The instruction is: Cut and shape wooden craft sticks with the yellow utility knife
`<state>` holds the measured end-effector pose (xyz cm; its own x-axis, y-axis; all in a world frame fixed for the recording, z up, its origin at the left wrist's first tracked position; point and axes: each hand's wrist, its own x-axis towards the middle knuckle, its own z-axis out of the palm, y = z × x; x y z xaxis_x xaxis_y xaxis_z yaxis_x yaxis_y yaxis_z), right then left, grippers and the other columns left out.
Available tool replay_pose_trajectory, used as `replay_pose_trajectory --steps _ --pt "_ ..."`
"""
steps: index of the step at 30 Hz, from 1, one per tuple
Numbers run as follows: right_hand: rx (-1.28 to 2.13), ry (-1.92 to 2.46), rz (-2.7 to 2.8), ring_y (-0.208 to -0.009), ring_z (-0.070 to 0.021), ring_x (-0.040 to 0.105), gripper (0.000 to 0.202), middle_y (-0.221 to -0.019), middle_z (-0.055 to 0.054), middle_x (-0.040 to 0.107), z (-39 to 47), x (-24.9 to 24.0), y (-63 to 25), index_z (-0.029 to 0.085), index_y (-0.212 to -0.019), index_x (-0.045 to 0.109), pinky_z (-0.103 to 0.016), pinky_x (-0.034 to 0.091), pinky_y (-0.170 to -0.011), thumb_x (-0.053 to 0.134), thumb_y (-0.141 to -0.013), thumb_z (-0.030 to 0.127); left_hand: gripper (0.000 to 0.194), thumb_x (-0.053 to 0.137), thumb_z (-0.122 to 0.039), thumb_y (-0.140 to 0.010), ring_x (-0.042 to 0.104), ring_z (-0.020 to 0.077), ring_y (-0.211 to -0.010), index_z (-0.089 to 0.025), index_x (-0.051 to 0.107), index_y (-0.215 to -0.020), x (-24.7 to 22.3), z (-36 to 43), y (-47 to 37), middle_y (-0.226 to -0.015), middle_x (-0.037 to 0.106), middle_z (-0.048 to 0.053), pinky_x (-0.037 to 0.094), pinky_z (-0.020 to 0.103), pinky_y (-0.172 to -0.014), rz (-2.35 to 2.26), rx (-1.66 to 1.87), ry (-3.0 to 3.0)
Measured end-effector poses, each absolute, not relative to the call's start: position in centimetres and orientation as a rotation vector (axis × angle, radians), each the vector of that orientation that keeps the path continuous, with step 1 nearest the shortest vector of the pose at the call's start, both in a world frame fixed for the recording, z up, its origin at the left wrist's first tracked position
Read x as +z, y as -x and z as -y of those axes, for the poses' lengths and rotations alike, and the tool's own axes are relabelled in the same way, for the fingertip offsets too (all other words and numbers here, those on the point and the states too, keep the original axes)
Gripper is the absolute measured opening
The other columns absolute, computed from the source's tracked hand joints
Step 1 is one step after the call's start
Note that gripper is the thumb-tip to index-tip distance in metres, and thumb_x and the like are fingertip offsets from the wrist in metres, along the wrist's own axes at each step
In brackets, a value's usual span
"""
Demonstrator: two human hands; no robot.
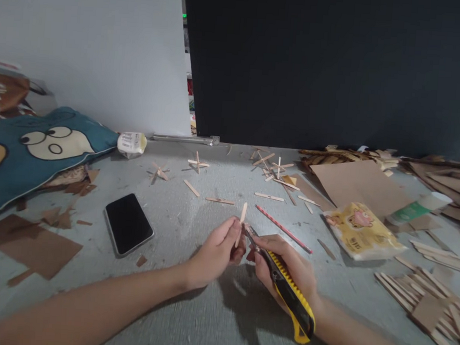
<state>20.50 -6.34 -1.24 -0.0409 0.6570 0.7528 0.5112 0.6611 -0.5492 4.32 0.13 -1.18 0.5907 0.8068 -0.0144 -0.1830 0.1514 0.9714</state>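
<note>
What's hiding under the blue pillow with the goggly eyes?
Something speckled peeks out from under the pillow's edge, with brown scraps beside it. The pillow covers whatever is farther under, so I can't tell.

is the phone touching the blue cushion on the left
Apart. The head view shows it: a strip of bare table lies between the left edge of the phone and the blue cushion, with the two nowhere meeting.

Long plastic box cutter [298,307]: yellow and black
Slim straight pencil [283,229]: red, pale-patterned
Plump fabric cushion [9,170]: teal, white cartoon eyes
Flat rectangular phone [129,224]: black, silver rim
Soft plastic packet [362,233]: yellow, pink cartoon
</note>
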Motion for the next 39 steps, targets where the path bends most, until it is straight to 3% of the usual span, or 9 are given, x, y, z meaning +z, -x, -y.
replay_pose_trajectory --steps 6,16,22,29,39 --pt "0.133 0.95 1.69 -0.078 -0.0198 0.078 0.03 -0.094 -0.005 0.076 6.2 -1.0 -20.3 0.028 -0.119 0.063 -0.031 0.065 -0.071 0.059 -0.095 0.011 0.045 0.055 -0.067 -0.099 0.038 0.0085 -0.055 -0.023 0.049 -0.1 -1.6 -0.2 -4.1 -0.066 0.046 -0.008 0.028 0.02 -0.05 -0.623 0.771 -1.134" --pt "0.163 0.997 1.664 -0.075 -0.016 0.076 0.024 -0.091 -0.003 0.075 6.3 -1.4 -20.0 0.025 -0.113 0.06 -0.026 0.061 -0.066 0.062 -0.093 0.011 0.06 0.062 -0.08 -0.086 0.035 0.0078 -0.057 -0.022 0.047 -0.092 -0.9 0.3 -4.4 -0.068 0.039 -0.009 0.023 0.021 -0.052 -0.752 0.775 -1.065" --pt "0.256 0.964 1.629 -0.072 -0.0168 0.075 0.018 -0.09 -0.004 0.073 6.1 -1.3 -20.1 0.025 -0.109 0.059 -0.027 0.062 -0.063 0.061 -0.095 0.014 0.063 0.073 -0.077 -0.079 0.027 0.0064 -0.055 -0.021 0.045 -0.086 -0.4 0.0 -4.6 -0.064 0.036 -0.01 0.019 0.02 -0.05 -0.661 0.786 -0.988" --pt "0.5 0.937 1.509 -0.07 -0.0139 0.073 0.011 -0.089 -0.002 0.073 5.9 -1.9 -20.2 0.025 -0.109 0.062 -0.024 0.06 -0.063 0.063 -0.099 0.02 0.057 0.074 -0.068 -0.086 0.021 0.0056 -0.052 -0.021 0.043 -0.081 -0.8 -0.6 -4.6 -0.061 0.035 -0.01 0.017 0.019 -0.048 -0.56 0.791 -0.948" --pt "0.742 0.869 1.354 -0.071 -0.0131 0.074 0.008 -0.089 0.0 0.074 5.4 -2.4 -20.3 0.026 -0.107 0.064 -0.026 0.06 -0.067 0.067 -0.1 0.024 0.052 0.064 -0.061 -0.097 0.026 0.0072 -0.05 -0.022 0.038 -0.075 0.1 -0.3 -4.5 -0.058 0.031 -0.01 0.018 0.021 -0.047 -0.482 0.806 -0.974"
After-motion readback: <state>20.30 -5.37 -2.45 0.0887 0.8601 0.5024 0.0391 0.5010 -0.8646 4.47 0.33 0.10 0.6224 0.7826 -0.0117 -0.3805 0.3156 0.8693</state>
